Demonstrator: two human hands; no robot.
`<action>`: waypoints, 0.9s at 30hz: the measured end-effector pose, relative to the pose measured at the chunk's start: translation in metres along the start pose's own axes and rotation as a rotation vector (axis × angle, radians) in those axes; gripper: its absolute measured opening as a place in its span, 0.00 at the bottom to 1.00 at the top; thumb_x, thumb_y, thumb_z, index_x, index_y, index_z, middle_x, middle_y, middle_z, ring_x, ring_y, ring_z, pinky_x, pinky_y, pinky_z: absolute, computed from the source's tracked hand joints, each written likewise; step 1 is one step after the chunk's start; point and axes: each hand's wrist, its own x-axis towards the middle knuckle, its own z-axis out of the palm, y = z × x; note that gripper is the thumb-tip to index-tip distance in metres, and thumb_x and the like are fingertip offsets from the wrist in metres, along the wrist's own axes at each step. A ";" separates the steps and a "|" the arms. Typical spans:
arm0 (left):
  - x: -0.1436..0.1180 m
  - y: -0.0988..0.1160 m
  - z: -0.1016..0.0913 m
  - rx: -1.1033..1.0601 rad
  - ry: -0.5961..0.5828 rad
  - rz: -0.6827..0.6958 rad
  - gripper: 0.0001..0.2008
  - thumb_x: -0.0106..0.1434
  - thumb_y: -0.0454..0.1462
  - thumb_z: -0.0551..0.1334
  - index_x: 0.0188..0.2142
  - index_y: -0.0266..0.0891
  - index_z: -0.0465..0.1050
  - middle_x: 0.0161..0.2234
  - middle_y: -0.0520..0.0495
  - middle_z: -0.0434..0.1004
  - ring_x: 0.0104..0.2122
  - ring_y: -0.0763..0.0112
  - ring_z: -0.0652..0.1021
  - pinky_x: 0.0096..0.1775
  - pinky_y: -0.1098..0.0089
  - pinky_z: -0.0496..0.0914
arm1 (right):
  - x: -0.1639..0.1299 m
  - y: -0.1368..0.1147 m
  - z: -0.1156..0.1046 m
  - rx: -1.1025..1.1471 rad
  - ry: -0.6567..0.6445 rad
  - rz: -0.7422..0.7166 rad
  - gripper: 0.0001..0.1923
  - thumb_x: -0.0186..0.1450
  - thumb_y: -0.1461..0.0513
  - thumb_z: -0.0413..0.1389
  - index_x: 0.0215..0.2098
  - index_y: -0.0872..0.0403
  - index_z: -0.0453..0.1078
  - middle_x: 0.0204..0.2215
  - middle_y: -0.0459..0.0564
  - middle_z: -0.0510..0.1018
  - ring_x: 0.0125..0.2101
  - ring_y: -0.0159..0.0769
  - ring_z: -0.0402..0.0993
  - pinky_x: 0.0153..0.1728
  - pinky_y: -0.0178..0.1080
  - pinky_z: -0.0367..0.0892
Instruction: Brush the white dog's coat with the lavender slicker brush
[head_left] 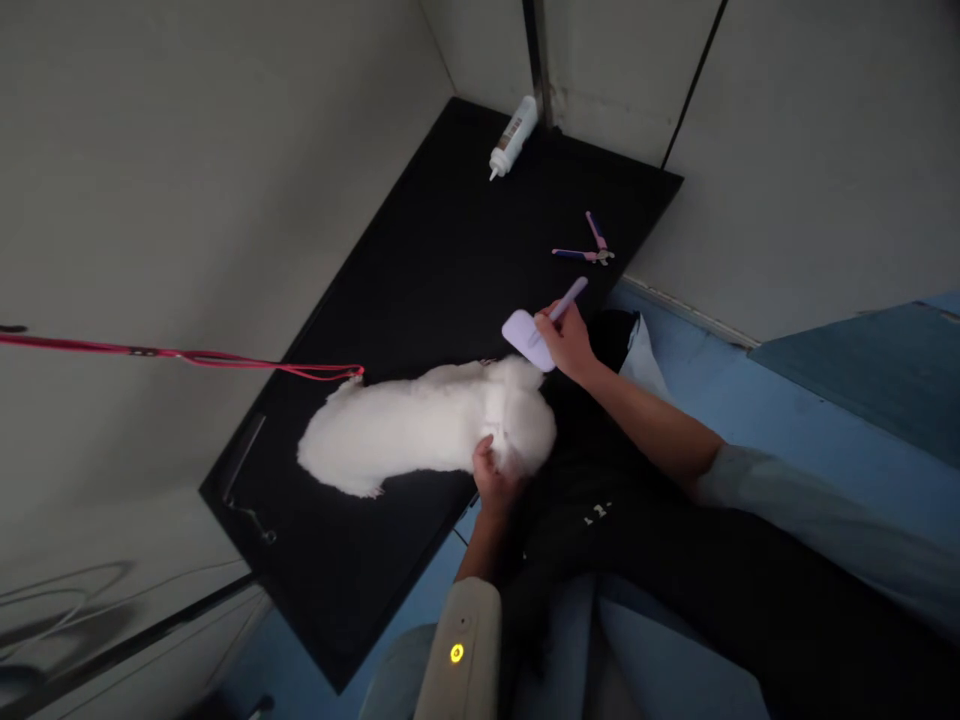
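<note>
A small white dog point(405, 425) lies or stands stretched along the black table, its head to the right, close to my body. My left hand point(493, 480) is closed at the near side of its head and neck, the thumb over the fur near the pale collar point(495, 412); some fingers are hidden. In my right hand point(568, 343) is a lilac slicker brush point(529, 340), held by the handle with the back of its head up. The brush is beside the dog's head; whether its pins touch the fur is hidden.
The black table point(420, 280) carries a white nozzle bottle point(514, 137), pink-and-blue nail clippers point(589, 250) and a metal comb point(244, 460). A red leash point(225, 358) runs left from the dog's rear. A pale device with a yellow light point(459, 650) shows in front.
</note>
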 end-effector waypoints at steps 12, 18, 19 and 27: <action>0.001 0.016 0.000 0.242 0.125 0.238 0.16 0.54 0.42 0.65 0.40 0.38 0.70 0.34 0.45 0.74 0.32 0.67 0.77 0.35 0.67 0.72 | 0.000 0.005 0.010 0.008 -0.380 0.013 0.10 0.59 0.55 0.59 0.33 0.52 0.66 0.27 0.43 0.73 0.29 0.34 0.71 0.35 0.39 0.67; 0.016 0.013 -0.015 0.509 0.015 0.519 0.07 0.56 0.37 0.58 0.35 0.39 0.71 0.33 0.42 0.75 0.37 0.61 0.77 0.43 0.59 0.73 | 0.008 0.015 0.013 0.163 -0.001 0.189 0.09 0.66 0.54 0.51 0.34 0.51 0.63 0.30 0.46 0.77 0.34 0.34 0.74 0.38 0.38 0.69; 0.018 0.011 -0.018 0.521 -0.027 0.514 0.07 0.55 0.37 0.58 0.34 0.39 0.70 0.31 0.43 0.75 0.35 0.61 0.77 0.41 0.60 0.73 | 0.010 0.015 0.013 0.163 -0.108 0.174 0.08 0.65 0.55 0.53 0.33 0.51 0.64 0.29 0.46 0.77 0.33 0.35 0.75 0.38 0.38 0.70; 0.020 0.000 -0.018 0.539 -0.189 0.457 0.07 0.51 0.34 0.58 0.32 0.41 0.69 0.31 0.43 0.78 0.33 0.62 0.79 0.36 0.64 0.74 | 0.007 0.000 0.016 -0.085 -0.208 0.026 0.09 0.63 0.55 0.57 0.35 0.51 0.66 0.28 0.44 0.75 0.30 0.34 0.72 0.35 0.38 0.67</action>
